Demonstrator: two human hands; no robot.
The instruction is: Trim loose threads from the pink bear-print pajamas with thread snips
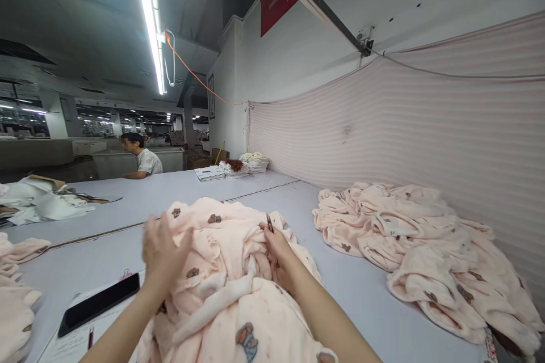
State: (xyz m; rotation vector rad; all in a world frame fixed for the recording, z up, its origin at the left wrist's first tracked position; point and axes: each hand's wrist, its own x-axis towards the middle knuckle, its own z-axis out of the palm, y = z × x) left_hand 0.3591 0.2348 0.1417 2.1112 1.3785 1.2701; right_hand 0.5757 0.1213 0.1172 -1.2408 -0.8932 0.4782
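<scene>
A pink fleece garment with small bear prints [225,272] lies bunched on the grey table [357,283] right in front of me. My left hand [164,247] hovers over its left side, fingers spread and blurred by motion. My right hand [276,249] rests on the top of the garment and pinches a small pair of thread snips [269,222], blades pointing up.
A heap of the same pink garments [426,249] lies to the right against a striped cloth wall. A black phone [99,304] lies on papers at the lower left. More pink pieces [15,289] sit at the far left. A person in a white shirt [142,159] sits beyond the table.
</scene>
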